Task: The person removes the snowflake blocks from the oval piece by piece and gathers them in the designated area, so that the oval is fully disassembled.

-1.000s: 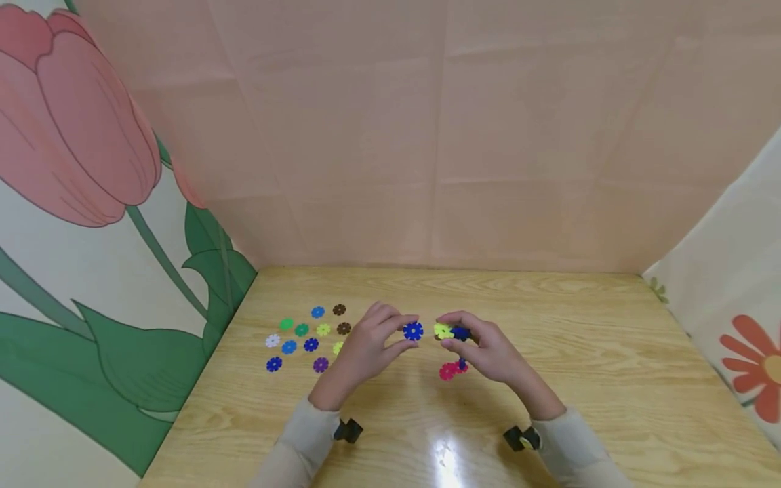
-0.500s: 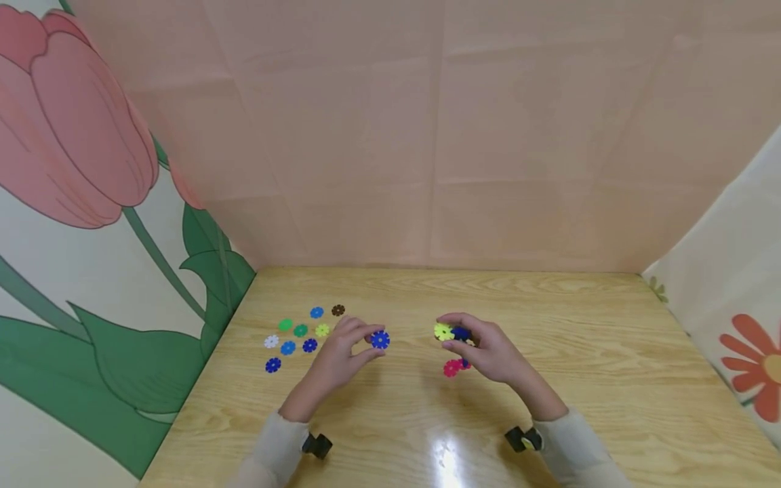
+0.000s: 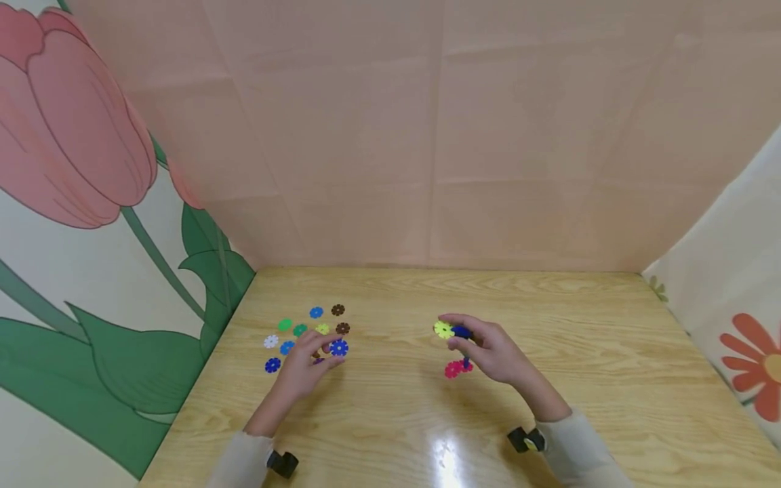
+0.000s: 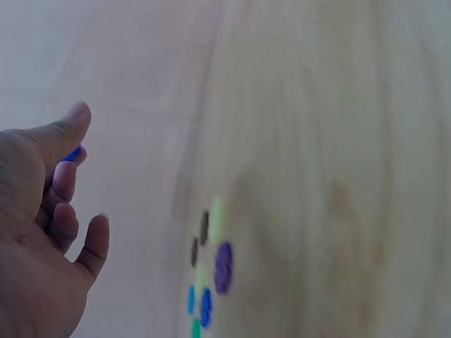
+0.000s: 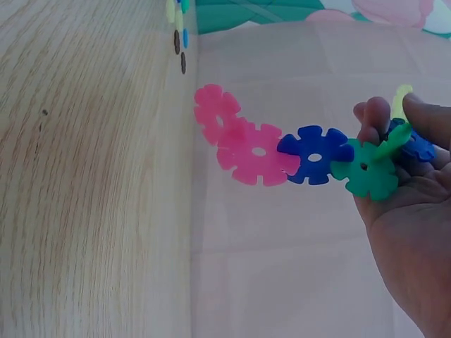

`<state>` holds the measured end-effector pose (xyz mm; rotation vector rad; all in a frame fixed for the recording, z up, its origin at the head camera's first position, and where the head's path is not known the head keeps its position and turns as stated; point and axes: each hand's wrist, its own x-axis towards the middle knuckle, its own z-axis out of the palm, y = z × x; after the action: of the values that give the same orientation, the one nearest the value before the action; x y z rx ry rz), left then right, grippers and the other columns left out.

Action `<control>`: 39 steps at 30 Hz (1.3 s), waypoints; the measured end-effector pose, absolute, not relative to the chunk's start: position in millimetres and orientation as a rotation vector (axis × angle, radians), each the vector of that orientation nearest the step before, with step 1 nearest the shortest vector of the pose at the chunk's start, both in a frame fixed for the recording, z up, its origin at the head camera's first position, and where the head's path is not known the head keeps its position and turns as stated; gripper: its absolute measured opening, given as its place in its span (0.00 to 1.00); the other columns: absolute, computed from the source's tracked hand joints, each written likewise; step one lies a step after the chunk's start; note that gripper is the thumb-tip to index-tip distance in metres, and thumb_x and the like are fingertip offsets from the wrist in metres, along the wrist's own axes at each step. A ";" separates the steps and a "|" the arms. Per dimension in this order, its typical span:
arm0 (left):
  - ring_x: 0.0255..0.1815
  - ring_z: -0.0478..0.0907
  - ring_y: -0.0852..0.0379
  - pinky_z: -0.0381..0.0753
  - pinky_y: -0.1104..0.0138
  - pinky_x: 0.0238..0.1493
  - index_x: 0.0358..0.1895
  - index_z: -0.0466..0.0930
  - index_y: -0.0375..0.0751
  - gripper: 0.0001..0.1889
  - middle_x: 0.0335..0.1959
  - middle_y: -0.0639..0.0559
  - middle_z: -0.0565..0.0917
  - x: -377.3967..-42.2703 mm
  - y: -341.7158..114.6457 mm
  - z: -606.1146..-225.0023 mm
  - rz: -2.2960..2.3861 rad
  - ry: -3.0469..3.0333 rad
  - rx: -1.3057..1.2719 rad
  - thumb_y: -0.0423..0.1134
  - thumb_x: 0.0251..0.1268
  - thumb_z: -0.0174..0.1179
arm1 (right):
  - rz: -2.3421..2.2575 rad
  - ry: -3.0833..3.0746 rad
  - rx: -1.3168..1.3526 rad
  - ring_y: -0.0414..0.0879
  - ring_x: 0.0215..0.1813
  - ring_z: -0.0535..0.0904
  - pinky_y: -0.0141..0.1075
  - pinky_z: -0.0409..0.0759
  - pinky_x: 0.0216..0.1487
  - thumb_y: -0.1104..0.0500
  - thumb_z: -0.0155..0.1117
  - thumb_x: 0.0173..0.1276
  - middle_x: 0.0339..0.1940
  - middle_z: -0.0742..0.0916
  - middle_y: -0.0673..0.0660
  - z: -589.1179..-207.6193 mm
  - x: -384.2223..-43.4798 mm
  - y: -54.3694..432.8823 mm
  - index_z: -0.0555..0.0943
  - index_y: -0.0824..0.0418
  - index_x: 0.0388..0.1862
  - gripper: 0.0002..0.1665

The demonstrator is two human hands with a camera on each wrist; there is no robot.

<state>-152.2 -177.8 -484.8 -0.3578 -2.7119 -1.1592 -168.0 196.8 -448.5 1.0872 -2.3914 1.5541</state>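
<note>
In the head view, my left hand (image 3: 297, 371) pinches a dark blue snowflake disc (image 3: 339, 348) between thumb and fingers, above the right side of the loose discs. Only a sliver of that disc shows in the left wrist view, behind the thumb. My right hand (image 3: 493, 354) grips a chain of interlocked snowflake discs. A yellow disc (image 3: 444, 330) pokes out at its fingertips. Two pink discs (image 5: 257, 153), a blue disc (image 5: 304, 167) and a green disc (image 5: 368, 182) hang out from the palm side in the right wrist view. Fingers hide part of the chain.
Several loose discs lie on the left of the wooden table (image 3: 390, 420), among them a white disc (image 3: 271, 341), a brown disc (image 3: 338, 310) and a purple disc (image 4: 223, 267). A pink cloth backdrop (image 3: 342, 169) rises behind the table.
My left hand has moved left, away from the right hand, carrying the blue disc back over the loose discs. The right hand has stayed nearly still with the chain.
</note>
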 end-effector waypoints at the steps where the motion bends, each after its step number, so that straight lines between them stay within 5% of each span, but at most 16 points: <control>1: 0.40 0.73 0.55 0.75 0.67 0.37 0.59 0.84 0.49 0.21 0.36 0.60 0.78 -151.6 -181.5 -486.9 -1.156 -2.715 -0.340 0.41 0.61 0.73 | 1.555 -2.395 1.085 0.44 0.26 0.77 0.29 0.68 0.17 0.70 0.58 0.75 0.34 0.86 0.53 -448.9 -168.2 197.2 0.75 0.66 0.66 0.22; 15: 0.35 0.69 0.57 0.72 0.70 0.35 0.61 0.82 0.43 0.22 0.37 0.55 0.78 -146.0 -219.7 -505.9 -1.124 -2.858 -0.084 0.41 0.63 0.71 | 1.640 -2.365 1.064 0.41 0.41 0.86 0.33 0.76 0.25 0.70 0.59 0.74 0.40 0.88 0.56 -451.0 -169.4 200.1 0.76 0.68 0.66 0.22; 35: 0.36 0.71 0.56 0.74 0.62 0.39 0.60 0.81 0.36 0.22 0.34 0.52 0.76 -145.9 -241.6 -518.8 -0.945 -2.997 0.046 0.39 0.65 0.69 | 1.693 -2.349 1.062 0.41 0.43 0.86 0.33 0.73 0.23 0.71 0.58 0.75 0.44 0.88 0.58 -450.2 -170.0 203.5 0.75 0.71 0.66 0.22; 39: 0.36 0.72 0.55 0.75 0.61 0.40 0.59 0.82 0.37 0.21 0.34 0.52 0.77 -146.0 -242.4 -520.9 -0.860 -3.041 0.079 0.39 0.65 0.70 | 1.709 -2.345 1.075 0.43 0.45 0.87 0.34 0.80 0.30 0.71 0.58 0.75 0.46 0.88 0.59 -450.0 -169.8 202.7 0.75 0.70 0.67 0.23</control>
<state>-146.0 -242.4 -520.9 0.0792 -3.0408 -0.8601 -169.8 202.7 -450.0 1.0746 -2.3446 1.7093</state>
